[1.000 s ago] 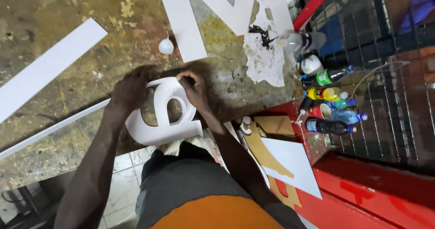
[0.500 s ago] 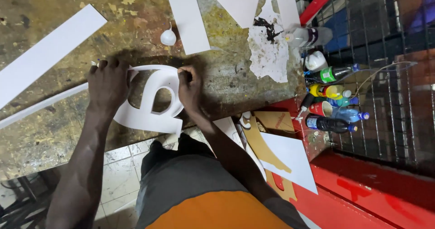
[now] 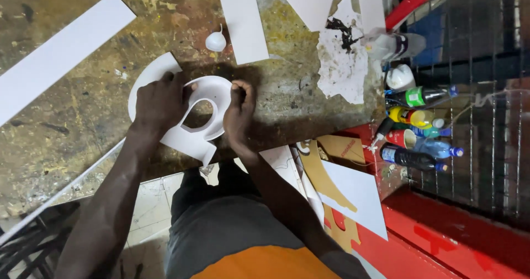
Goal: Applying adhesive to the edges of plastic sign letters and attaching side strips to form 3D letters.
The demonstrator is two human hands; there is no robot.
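Left hand point(image 3: 160, 103) hides part of the white cutout point(image 3: 207, 99) — fingertips unseen.

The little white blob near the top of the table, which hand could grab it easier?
Probably the right hand. The white blob lies just above it, and that hand only pinches the edge of the white cut-out shape, while the left hand presses flat on it.

Head-worn, looking steeply down over the workbench point(image 3: 66, 163) near edge, close above both hands; bench filling upper left, red floor point(image 3: 441, 235) lower right.
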